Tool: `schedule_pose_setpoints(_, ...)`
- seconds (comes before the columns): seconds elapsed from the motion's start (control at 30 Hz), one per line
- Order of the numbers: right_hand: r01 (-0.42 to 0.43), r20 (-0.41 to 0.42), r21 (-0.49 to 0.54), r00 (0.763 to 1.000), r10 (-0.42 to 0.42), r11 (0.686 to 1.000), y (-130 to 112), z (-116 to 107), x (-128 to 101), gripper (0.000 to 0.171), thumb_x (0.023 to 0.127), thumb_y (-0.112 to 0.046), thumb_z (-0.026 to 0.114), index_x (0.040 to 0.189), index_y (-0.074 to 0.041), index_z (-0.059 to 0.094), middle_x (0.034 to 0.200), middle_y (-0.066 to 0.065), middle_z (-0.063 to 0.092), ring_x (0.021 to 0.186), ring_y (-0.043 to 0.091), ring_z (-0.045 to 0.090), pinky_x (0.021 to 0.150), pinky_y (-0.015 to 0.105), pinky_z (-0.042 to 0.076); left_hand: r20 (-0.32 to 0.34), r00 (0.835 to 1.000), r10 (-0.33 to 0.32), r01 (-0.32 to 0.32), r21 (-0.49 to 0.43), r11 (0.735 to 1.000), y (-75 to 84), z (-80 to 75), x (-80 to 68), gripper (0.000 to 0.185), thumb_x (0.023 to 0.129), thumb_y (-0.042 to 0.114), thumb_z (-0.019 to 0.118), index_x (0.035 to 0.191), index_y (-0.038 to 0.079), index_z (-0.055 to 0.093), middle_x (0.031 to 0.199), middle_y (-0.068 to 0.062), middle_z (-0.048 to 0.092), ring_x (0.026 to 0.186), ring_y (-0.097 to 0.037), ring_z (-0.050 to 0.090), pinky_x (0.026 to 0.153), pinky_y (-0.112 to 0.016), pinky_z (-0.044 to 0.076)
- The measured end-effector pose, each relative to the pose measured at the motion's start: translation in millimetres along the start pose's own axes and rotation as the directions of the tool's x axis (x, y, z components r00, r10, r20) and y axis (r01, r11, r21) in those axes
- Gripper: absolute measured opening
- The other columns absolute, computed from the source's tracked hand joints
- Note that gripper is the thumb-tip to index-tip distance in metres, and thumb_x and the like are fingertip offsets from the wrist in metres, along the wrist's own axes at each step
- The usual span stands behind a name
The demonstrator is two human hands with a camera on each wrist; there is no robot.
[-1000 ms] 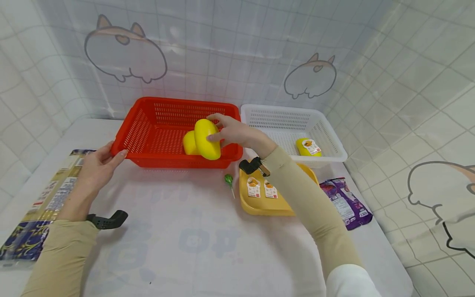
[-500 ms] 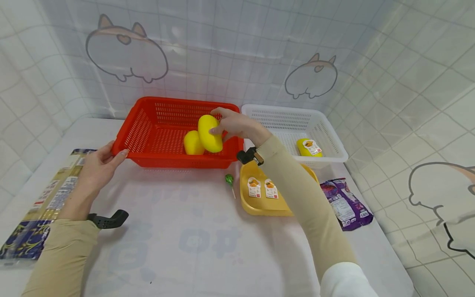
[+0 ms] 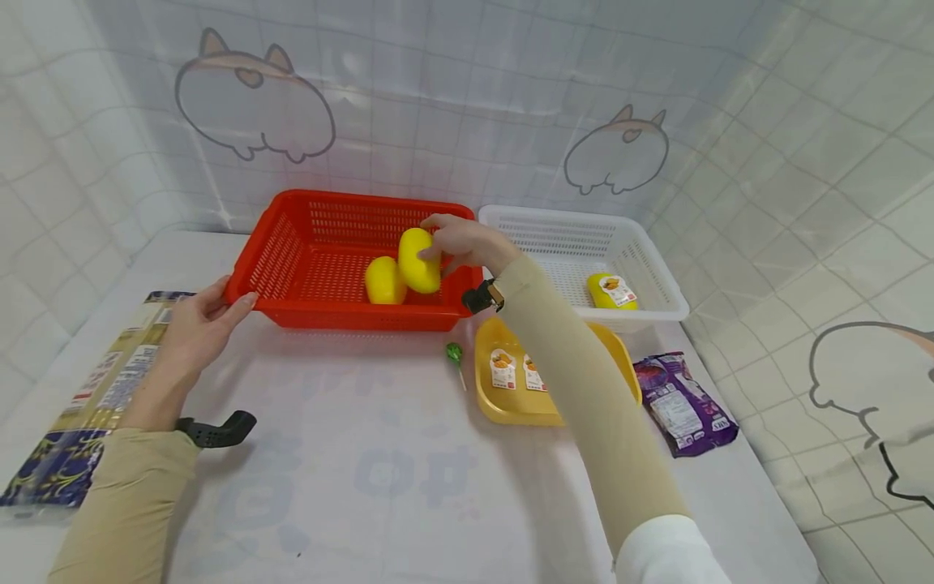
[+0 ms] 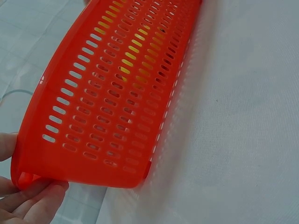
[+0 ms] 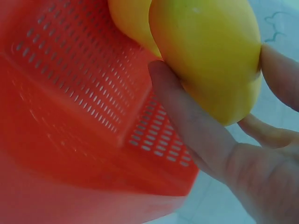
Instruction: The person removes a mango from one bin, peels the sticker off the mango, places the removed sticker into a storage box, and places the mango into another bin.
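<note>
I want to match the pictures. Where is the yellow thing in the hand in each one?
Head: yellow thing mid-frame, over the red basket, gripped by the right hand.
Left wrist: only yellow glimpses through the basket slots; which piece, unclear.
Right wrist: fills the top right.
Shared landmark: the red basket.

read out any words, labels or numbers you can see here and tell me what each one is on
Nothing can be read for certain.
Labels in the yellow tray: orange pictures, print too small.
Label on the yellow piece in the white basket: too small.
Purple packet: white panel, blurred.
Long gold packet: print blurred.
Tablecloth: faint blue marks, unreadable.
</note>
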State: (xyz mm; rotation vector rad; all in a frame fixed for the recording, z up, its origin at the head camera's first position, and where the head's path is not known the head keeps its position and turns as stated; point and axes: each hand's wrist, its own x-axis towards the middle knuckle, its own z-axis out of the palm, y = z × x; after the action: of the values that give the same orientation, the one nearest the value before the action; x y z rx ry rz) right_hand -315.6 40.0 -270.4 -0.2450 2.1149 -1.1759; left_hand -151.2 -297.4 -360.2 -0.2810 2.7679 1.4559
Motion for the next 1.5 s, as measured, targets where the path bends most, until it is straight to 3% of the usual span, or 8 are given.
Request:
schedule_pose_setpoints(0.2,-0.056,0.019,0.037,0.998,0.055,0.998,3,-6,9,0.063,0.099,-0.01,0.059,0.155,-0.017,0.031,0.147,0.009,0.04,0.125,0.031,0.05,0.096,0.045,0.057,-0.005,1.0,-0.002,0.002,-0.002,1.0,1.4,1.0,-0.5,0.083,0.1,0.057,0.045,0.161,0.015,0.008,0.156,-0.023,0.037,0.132,-0.037,0.042,0.102,-0.033,0.051)
schedule_pose_setpoints(0.33,-0.093,0.043,0.073,0.995,0.09,0.993,5,-7,14,0.062,0.099,-0.009,0.059,0.155,-0.016,0.033,0.149,0.009,0.039,0.127,0.032,0.049,0.097,0.047,0.055,-0.011,1.0,0.0,0.0,0.009,1.0,0.9,0.0,-0.8,0.084,0.099,0.058,0.045,0.161,0.015,0.009,0.155,-0.023,0.039,0.131,-0.037,0.043,0.085,-0.013,0.049)
schedule_pose_setpoints(0.5,-0.117,0.052,0.077,0.992,0.113,0.99,8,-6,19,0.062,0.098,-0.007,0.06,0.154,-0.013,0.033,0.152,0.009,0.037,0.129,0.032,0.048,0.097,0.047,0.055,-0.01,1.0,-0.013,0.013,0.005,1.0,-0.4,-0.4,-1.1,0.084,0.099,0.058,0.045,0.161,0.015,0.008,0.155,-0.024,0.038,0.131,-0.038,0.042,0.086,-0.018,0.05)
schedule_pose_setpoints(0.63,-0.143,0.054,0.052,0.989,0.14,0.988,11,-5,24,0.065,0.097,-0.005,0.062,0.155,-0.011,0.033,0.159,0.007,0.032,0.131,0.031,0.048,0.096,0.046,0.056,-0.011,1.0,-0.006,0.006,0.009,1.0,-1.2,-0.3,-1.6,0.083,0.1,0.057,0.045,0.161,0.013,0.009,0.155,-0.024,0.039,0.131,-0.038,0.043,0.082,-0.012,0.048)
schedule_pose_setpoints(0.83,-0.188,0.063,-0.045,0.98,0.19,0.981,13,-3,34,0.066,0.097,-0.008,0.063,0.155,-0.013,0.033,0.16,0.007,0.031,0.127,0.034,0.054,0.097,0.044,0.056,-0.013,1.0,0.01,-0.01,0.021,1.0,0.4,-0.1,-1.5,0.083,0.099,0.058,0.045,0.161,0.013,0.011,0.153,-0.024,0.042,0.13,-0.037,0.045,0.09,-0.021,0.05)
schedule_pose_setpoints(0.93,-0.207,0.059,-0.066,0.976,0.21,0.976,14,-4,39,0.066,0.097,-0.01,0.064,0.156,-0.013,0.033,0.159,0.008,0.033,0.123,0.035,0.057,0.098,0.044,0.056,-0.02,1.0,0.024,-0.023,0.024,0.999,1.1,-0.5,-0.9,0.084,0.099,0.058,0.046,0.16,0.012,0.013,0.152,-0.024,0.043,0.128,-0.037,0.046,0.08,-0.008,0.044)
schedule_pose_setpoints(1.1,-0.203,0.062,-0.082,0.976,0.208,0.976,17,-5,44,0.068,0.095,-0.012,0.066,0.155,-0.014,0.035,0.158,0.007,0.034,0.116,0.034,0.062,0.098,0.043,0.056,-0.027,0.999,0.039,-0.038,0.017,0.999,0.6,-1.6,-0.2,0.085,0.098,0.058,0.047,0.16,0.009,0.014,0.152,-0.024,0.042,0.127,-0.034,0.047,0.072,0.003,0.038)
schedule_pose_setpoints(1.5,-0.176,0.126,-0.069,0.975,0.183,0.982,24,-1,55,0.066,0.095,-0.015,0.067,0.154,-0.018,0.037,0.153,0.01,0.04,0.118,0.036,0.061,0.104,0.044,0.052,-0.014,1.0,0.023,-0.023,0.003,1.0,0.0,-1.2,-1.7,0.084,0.098,0.059,0.047,0.161,0.013,0.014,0.153,-0.022,0.042,0.132,-0.035,0.046,0.08,-0.003,0.044)
